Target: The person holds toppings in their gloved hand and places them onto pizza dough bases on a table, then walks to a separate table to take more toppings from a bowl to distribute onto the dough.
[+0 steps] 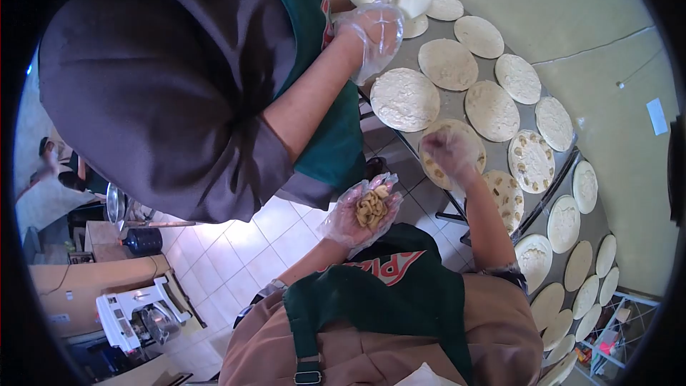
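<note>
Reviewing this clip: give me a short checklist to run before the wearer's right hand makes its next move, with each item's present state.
1. Both hands gloved: ok; clear plastic covers the left hand and right hand.
2. Topping within reach: ok; brown slices lie in the upturned left palm.
3. Right hand at a base: ok; it is over the partly hidden base, though contact is unclear.
4. Piece in the right fingers: cannot tell; they are blurred.
5. Co-worker's gloved hand out of the way: ok; it is apart, farther up the table.
</note>
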Demonstrator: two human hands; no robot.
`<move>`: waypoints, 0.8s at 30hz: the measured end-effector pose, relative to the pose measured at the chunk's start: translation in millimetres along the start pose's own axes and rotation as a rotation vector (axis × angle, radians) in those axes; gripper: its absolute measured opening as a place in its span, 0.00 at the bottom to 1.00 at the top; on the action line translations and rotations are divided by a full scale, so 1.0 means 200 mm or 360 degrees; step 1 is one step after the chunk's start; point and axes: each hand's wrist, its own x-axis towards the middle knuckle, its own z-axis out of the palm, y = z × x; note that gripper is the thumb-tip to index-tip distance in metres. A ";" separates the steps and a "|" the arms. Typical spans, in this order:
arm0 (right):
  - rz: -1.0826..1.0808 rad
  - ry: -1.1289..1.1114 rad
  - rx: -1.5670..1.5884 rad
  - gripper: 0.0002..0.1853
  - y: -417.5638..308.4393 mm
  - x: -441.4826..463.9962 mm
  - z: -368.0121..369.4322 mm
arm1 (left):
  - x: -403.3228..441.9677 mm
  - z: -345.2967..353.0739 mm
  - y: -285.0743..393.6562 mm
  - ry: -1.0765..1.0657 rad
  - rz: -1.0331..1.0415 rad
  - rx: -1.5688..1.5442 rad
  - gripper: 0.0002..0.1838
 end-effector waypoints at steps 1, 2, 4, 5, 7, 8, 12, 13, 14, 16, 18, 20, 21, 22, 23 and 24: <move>-0.0184 -0.0109 0.0182 0.05 -0.08 -0.08 -0.01 | 0.02 -0.01 0.00 -0.0053 0.0035 0.0037 0.19; -0.0368 -0.0215 0.0361 0.05 -0.15 -0.14 -0.01 | 0.04 -0.01 -0.01 -0.0138 0.0079 0.0050 0.18; -0.0637 -0.0276 0.0086 0.07 -0.22 -0.23 0.01 | 0.07 0.01 -0.01 -0.0190 0.0083 0.0026 0.18; -0.0899 -0.0334 -0.0192 0.09 -0.25 -0.26 0.02 | 0.08 0.02 -0.01 -0.0238 0.0084 0.0001 0.19; -0.0887 -0.0371 -0.0466 0.10 -0.34 -0.31 0.04 | 0.11 0.06 -0.04 -0.0147 0.0150 0.0065 0.19; -0.0869 -0.0410 -0.0735 0.12 -0.37 -0.32 0.05 | 0.11 0.08 -0.05 -0.0050 0.0216 0.0129 0.20; -0.0887 -0.0199 -0.0588 0.11 -0.34 -0.35 0.12 | 0.14 0.04 -0.05 -0.0098 0.0261 0.0101 0.21; -0.0776 -0.0237 -0.0625 0.11 -0.35 -0.34 0.12 | 0.15 0.03 -0.04 -0.0169 0.0174 0.0009 0.21; -0.0664 -0.0275 -0.0658 0.10 -0.35 -0.34 0.11 | 0.16 0.01 -0.04 -0.0236 0.0088 -0.0084 0.22; -0.0643 -0.0154 -0.0497 0.09 -0.35 -0.36 0.10 | 0.14 0.08 -0.06 -0.0163 0.0115 -0.0073 0.22; -0.0620 -0.0037 -0.0333 0.09 -0.33 -0.38 0.10 | 0.14 0.09 -0.06 -0.0086 0.0145 -0.0066 0.22; -0.0461 0.0031 -0.0085 0.07 -0.28 -0.38 0.12 | 0.15 0.07 -0.06 -0.0151 0.0115 -0.0093 0.23; -0.0454 0.0038 -0.0091 0.07 -0.23 -0.38 0.13 | 0.15 0.07 -0.06 -0.0154 0.0104 -0.0094 0.23; -0.0250 -0.0053 0.0397 0.07 -0.17 -0.38 0.15 | 0.14 0.06 -0.05 -0.0161 0.0101 0.0016 0.24; -0.0042 -0.0138 0.0885 0.08 -0.11 -0.38 0.15 | 0.14 0.06 -0.04 -0.0168 0.0097 0.0125 0.25; -0.0033 -0.0125 0.0880 0.08 -0.07 -0.38 0.14 | 0.13 0.06 -0.04 -0.0171 0.0080 0.0124 0.25</move>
